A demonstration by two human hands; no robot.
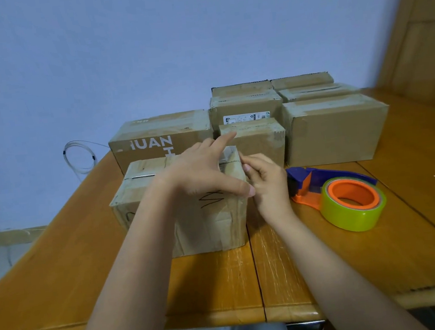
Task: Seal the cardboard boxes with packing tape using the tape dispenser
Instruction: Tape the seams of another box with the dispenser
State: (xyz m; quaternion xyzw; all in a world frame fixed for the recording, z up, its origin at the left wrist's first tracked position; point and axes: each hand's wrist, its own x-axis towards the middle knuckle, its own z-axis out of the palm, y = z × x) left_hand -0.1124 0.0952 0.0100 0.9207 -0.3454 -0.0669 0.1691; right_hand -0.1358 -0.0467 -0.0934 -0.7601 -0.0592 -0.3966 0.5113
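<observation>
A small cardboard box with a black scribble on its front stands near the table's front edge. My left hand lies across its top right part, fingers fairly straight, thumb down over the right front corner. My right hand is against the box's right side, fingers curled at the upper right edge; what they pinch is hidden. The tape dispenser, blue and orange with a yellow-green roll, lies on the table just right of my right hand, held by neither hand.
Several closed cardboard boxes stand in rows behind, one marked with white letters. The wooden table has a seam down its middle. A coil of thin cable hangs at the back left, a wooden panel at the right.
</observation>
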